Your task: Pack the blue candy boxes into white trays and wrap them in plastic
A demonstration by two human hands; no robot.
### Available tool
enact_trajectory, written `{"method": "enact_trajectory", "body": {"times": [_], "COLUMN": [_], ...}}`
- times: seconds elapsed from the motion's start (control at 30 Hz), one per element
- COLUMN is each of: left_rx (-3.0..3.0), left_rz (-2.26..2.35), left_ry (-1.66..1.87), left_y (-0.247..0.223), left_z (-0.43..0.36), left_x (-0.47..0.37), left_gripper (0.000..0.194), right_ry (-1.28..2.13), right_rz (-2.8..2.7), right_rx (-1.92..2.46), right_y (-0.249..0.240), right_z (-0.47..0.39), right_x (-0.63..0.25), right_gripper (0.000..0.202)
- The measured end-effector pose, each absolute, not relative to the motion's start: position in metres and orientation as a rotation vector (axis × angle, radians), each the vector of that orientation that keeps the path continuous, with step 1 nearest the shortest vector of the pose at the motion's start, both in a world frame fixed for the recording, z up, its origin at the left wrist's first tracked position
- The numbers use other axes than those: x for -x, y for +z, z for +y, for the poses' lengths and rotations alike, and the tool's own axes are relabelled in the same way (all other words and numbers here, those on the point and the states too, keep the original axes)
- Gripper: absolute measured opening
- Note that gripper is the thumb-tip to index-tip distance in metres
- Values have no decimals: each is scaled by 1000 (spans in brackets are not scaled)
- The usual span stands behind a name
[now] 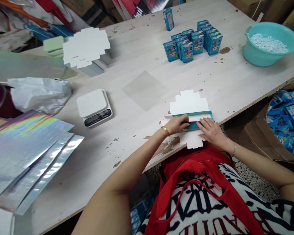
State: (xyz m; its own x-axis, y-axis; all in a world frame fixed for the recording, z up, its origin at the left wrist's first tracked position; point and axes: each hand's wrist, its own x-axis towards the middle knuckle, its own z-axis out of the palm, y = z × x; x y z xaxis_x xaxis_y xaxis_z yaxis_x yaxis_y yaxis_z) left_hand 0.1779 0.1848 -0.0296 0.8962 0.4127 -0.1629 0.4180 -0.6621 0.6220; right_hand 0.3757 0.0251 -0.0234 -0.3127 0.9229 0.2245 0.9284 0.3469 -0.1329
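A partly folded cardboard display box (196, 126), blue outside with white inner flaps, lies at the table's front edge before me. My left hand (178, 124) is closed on its left end, with the fingers curled over the blue wall. At the right end, my right hand (212, 131) grips the same box, fingers over the wall and thumb lower down. A wide white stepped flap (189, 103) lies flat beyond the box. Another white flap (191, 141) hangs toward my red apron. The fingertips are partly hidden in the fold.
Several small blue candy boxes (187, 52) stand at the back, one apart (168, 19). A turquoise basin (259, 54) holds white candies. To the left are a white scale (94, 104), stacked white cartons (85, 47) and silvery sheets (31, 150). A carton (257, 138) of blue boxes stands right.
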Motion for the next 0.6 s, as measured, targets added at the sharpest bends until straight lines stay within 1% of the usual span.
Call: {"method": "enact_trajectory", "body": {"times": [0.07, 0.17, 0.2, 0.3, 0.43, 0.5, 0.53, 0.6], "left_rx": [-2551, -2813, -2862, -2894, -2780, -2687, -2636, -2532], "left_rz": [559, 484, 495, 612, 755, 812, 818, 790], "left_ry": [58, 163, 170, 117, 81, 84, 73, 36], "left_y": [-35, -44, -47, -55, -59, -56, -54, -50], "left_z": [179, 163, 157, 140, 129, 132, 135, 144], "left_x": [-173, -161, -158, -154, -158, -160, -161, -164], "left_gripper": [22, 40, 41, 29, 22, 18, 17, 16], "right_ry": [-104, -129, -131, -127, -14, 59, 104, 213], "right_rz": [-2352, -2331, -2330, -2350, -2388, -2380, -2378, -2385], "right_rx": [1693, 1732, 1744, 1835, 2048, 2124, 2148, 2185], "right_y": [-41, -58, -60, -58, -49, -44, -41, -34], "right_z": [21, 26, 28, 31, 33, 36, 38, 42], "right_x": [-374, -375, -374, -371, -367, -366, -366, -366], "right_gripper": [40, 34, 32, 27, 27, 21, 18, 19]}}
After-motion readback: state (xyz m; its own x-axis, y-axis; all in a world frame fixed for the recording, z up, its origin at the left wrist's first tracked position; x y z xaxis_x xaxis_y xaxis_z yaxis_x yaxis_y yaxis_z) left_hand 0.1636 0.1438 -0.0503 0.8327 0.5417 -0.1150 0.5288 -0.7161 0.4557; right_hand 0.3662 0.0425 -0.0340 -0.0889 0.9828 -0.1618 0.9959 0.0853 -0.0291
